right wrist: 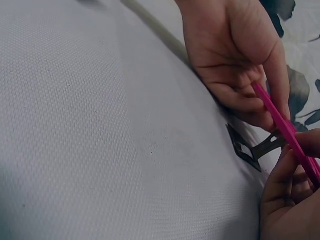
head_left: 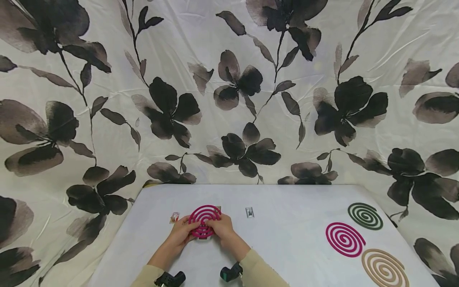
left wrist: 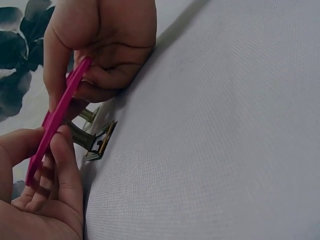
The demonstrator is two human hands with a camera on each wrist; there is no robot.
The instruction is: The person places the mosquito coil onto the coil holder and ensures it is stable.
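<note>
Both hands hold a pink mosquito coil [head_left: 205,206] tilted up off the table, in front of me. My left hand [head_left: 179,234] pinches its left side between thumb and fingers. On the opposite side my right hand [head_left: 224,229] pinches the edge, with the thumb across the front. Edge-on, the coil shows as a thin pink strip [left wrist: 62,107] in the left wrist view. Just beneath it stands a small metal coil stand [right wrist: 245,150], its base touching the table. Whether the stand's tip meets the coil is hidden by the fingers.
At the right lie a green coil [head_left: 365,216], another pink coil [head_left: 346,239] and a tan coil [head_left: 385,268]. A flat metal stand [head_left: 250,212] lies right of the hands. Left is a small red-and-yellow item [head_left: 174,217]. Floral cloth [head_left: 201,32] hangs behind the white table [head_left: 287,247].
</note>
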